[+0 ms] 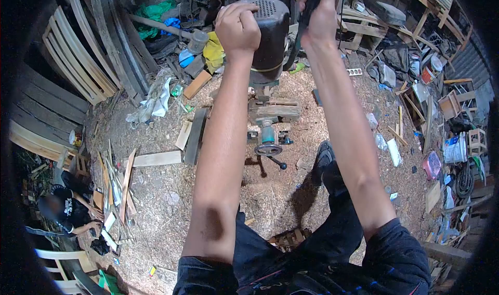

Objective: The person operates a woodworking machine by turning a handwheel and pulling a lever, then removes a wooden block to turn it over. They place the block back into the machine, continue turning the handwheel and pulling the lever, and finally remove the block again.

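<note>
A dark cylindrical machine housing (269,40) with a perforated top stands upright at the top centre. My left hand (237,27) rests against its upper left side with the fingers curled; whether they grip anything is hidden. On the right of the housing, my right hand (320,17) is wrapped round a dark object (309,6) that I cannot make out, near the frame's top edge. Below the housing are a wooden block (278,111) and a teal machine part (267,134) with a round handwheel (268,149) and a black-knobbed lever (280,164).
Wood shavings cover the ground. A person (65,209) sits at the lower left beside loose wood strips (126,186). Curved slats (78,56) lean at the upper left. Planks (156,159) lie left of the machine. A white bucket (455,148) and clutter fill the right side.
</note>
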